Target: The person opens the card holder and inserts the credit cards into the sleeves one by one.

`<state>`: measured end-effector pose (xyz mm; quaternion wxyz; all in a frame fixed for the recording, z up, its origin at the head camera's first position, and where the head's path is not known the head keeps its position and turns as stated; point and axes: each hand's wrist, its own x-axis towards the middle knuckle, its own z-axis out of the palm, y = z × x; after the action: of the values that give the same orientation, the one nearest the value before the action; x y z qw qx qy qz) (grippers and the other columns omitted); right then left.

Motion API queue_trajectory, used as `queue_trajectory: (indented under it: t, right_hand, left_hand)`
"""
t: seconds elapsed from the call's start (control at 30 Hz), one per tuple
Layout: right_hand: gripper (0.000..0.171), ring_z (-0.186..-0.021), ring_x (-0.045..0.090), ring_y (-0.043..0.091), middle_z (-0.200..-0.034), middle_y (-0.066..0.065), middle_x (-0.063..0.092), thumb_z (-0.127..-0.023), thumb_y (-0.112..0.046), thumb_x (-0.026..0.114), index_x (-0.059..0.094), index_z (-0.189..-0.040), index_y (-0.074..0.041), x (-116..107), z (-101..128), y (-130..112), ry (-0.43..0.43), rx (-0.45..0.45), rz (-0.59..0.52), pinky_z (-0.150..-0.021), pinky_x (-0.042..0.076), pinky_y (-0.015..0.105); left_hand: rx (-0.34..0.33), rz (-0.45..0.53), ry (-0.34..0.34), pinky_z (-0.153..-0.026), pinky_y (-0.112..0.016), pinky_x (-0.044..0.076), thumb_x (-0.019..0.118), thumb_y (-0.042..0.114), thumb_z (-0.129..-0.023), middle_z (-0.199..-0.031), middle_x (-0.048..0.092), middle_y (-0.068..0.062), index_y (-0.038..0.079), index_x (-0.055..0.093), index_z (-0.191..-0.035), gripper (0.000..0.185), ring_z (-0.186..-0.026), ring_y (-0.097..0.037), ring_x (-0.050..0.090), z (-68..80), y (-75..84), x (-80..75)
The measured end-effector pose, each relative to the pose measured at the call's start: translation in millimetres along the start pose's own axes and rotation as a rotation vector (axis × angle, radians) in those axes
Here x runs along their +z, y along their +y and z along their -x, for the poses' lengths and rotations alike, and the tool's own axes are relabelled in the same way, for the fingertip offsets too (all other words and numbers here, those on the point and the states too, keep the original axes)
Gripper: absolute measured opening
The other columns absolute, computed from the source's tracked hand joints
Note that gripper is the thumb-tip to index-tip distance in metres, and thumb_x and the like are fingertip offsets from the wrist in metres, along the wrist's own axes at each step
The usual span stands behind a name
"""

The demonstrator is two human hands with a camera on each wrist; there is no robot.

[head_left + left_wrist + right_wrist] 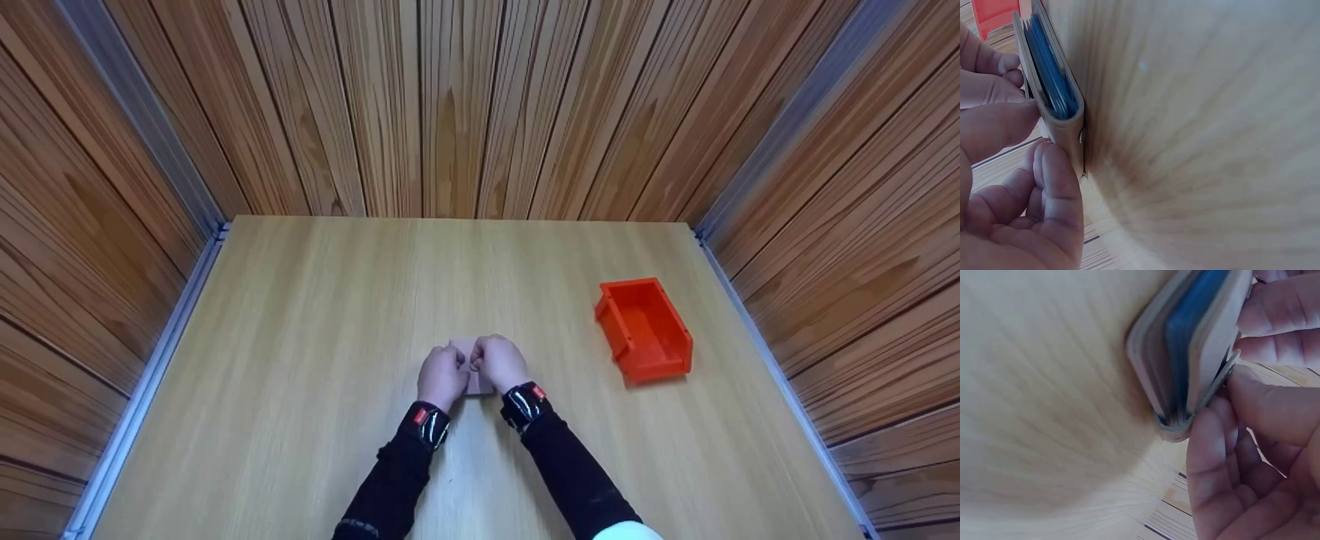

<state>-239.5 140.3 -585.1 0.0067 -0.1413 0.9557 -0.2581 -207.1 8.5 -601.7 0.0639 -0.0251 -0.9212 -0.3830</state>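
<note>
A small pale pink wallet (474, 366) lies on the wooden table (315, 337) near its middle front, mostly hidden under both hands. My left hand (442, 375) grips its left side and my right hand (498, 362) grips its right side, fingers curled over the top. In the left wrist view the wallet (1053, 95) is folded, with blue cards showing at its edge, and the fingers (999, 121) pinch its flap. In the right wrist view the wallet (1196, 360) shows the same blue inside, and the fingertips (1207, 450) pinch the corner.
An empty orange plastic bin (645, 330) stands on the table to the right of the hands. Wood-panelled walls close in the table at the back and on both sides, with grey metal rails (150, 367) along the side edges.
</note>
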Motion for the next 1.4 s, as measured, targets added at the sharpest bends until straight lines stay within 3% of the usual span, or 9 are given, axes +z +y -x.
queue_trajectory:
  t: [0.6,0.87,1.23,1.4]
  right_hand:
    - [0.014,-0.074,0.058,0.020,-0.076,0.000,0.058,-0.078,0.000,0.074,0.066,-0.071,-0.009,6,3,2,0.023,0.011,-0.003,-0.070,0.049,0.035]
    - [0.014,-0.073,0.058,0.019,-0.074,0.001,0.060,-0.078,0.002,0.075,0.067,-0.070,-0.007,5,5,3,0.067,-0.092,0.001,-0.068,0.049,0.034]
    - [0.010,-0.078,0.060,0.022,-0.079,0.003,0.060,-0.081,0.001,0.073,0.068,-0.076,-0.006,2,10,5,0.068,-0.089,-0.005,-0.073,0.050,0.038]
    - [0.008,-0.082,0.062,0.025,-0.084,0.006,0.064,-0.084,0.001,0.071,0.068,-0.081,-0.006,-8,17,12,0.167,-0.066,-0.011,-0.077,0.051,0.040]
  left_hand:
    - [-0.020,0.004,-0.021,-0.073,-0.043,0.047,0.076,0.000,-0.071,-0.082,0.057,-0.009,0.000,0.066,-0.084,0.016,-0.078,-0.028,0.057,1.6,-0.9,-1.7]
    - [0.006,-0.008,0.008,-0.071,-0.044,0.048,0.075,0.001,-0.072,-0.081,0.059,-0.010,0.000,0.066,-0.082,0.013,-0.077,-0.030,0.059,1.1,-1.1,-2.1]
    - [-0.016,-0.020,0.000,-0.069,-0.042,0.047,0.074,0.005,-0.079,-0.081,0.058,-0.009,0.002,0.067,-0.081,0.008,-0.076,-0.028,0.058,1.5,2.0,-5.4]
    - [-0.031,-0.060,0.052,-0.071,-0.042,0.049,0.071,0.009,-0.085,-0.086,0.060,-0.011,0.000,0.069,-0.090,0.010,-0.080,-0.028,0.060,4.1,1.6,-16.2]
